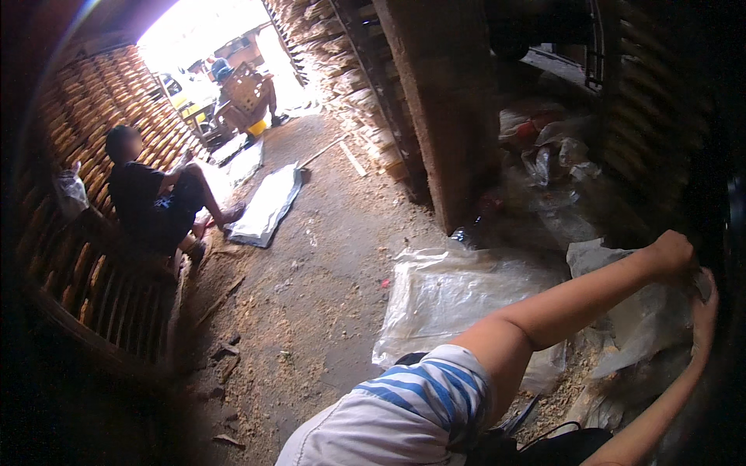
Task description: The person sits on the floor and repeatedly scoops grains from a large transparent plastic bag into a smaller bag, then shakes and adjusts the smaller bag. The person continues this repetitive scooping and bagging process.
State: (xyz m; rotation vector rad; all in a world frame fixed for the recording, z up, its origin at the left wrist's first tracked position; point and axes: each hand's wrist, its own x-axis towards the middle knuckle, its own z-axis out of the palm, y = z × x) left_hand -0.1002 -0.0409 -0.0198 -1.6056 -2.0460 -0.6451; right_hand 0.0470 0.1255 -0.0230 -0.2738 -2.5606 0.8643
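One translucent plastic sheet is beside the curled left hand and half-curled right hand; whether either pinches it, I cannot tell.

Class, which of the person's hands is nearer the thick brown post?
Left: the left hand is to the right of the brown post; the right hand is farther right.

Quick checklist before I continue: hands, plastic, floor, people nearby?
1. Both hands at the plastic: ok; left hand and right hand are close together beside the clear plastic.
2. Firm left grip: cannot tell; fingers hidden.
3. Plastic on the ground smooth: not ok; wrinkled.
4. Floor clean: not ok; dirt and scraps.
5. Seated person away from the hands: ok; far left.
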